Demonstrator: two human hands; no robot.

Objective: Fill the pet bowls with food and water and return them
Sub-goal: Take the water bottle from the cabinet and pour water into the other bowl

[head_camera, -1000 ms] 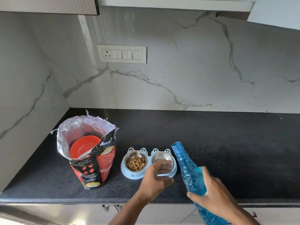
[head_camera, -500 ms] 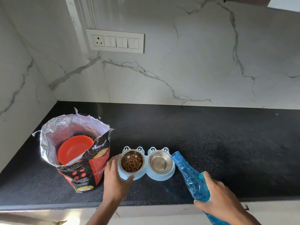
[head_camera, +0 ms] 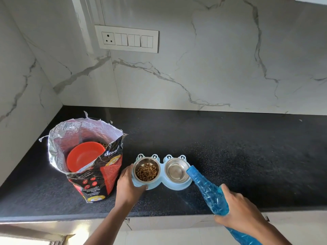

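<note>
A light blue double pet feeder [head_camera: 177, 186] with frog eyes sits on the black counter. Its left steel bowl [head_camera: 146, 171] holds brown kibble. Its right steel bowl [head_camera: 177, 171] looks empty. My left hand [head_camera: 128, 187] grips the feeder's left rim. My right hand [head_camera: 238, 208] holds a blue textured plastic bottle [head_camera: 210, 195], tilted, with its open mouth over the near right edge of the right bowl. No water stream is visible.
An open pet food bag [head_camera: 99, 177] with a foil lining stands left of the feeder, a red bowl [head_camera: 85, 155] inside it. The black counter [head_camera: 247, 156] stretches right. Marble walls rise behind and at left, with a switch panel [head_camera: 126, 38].
My left hand moved from the right bowl to the feeder's left rim. The bottle's mouth came down from above the feeder to the right bowl's edge. The view tilted downward.
</note>
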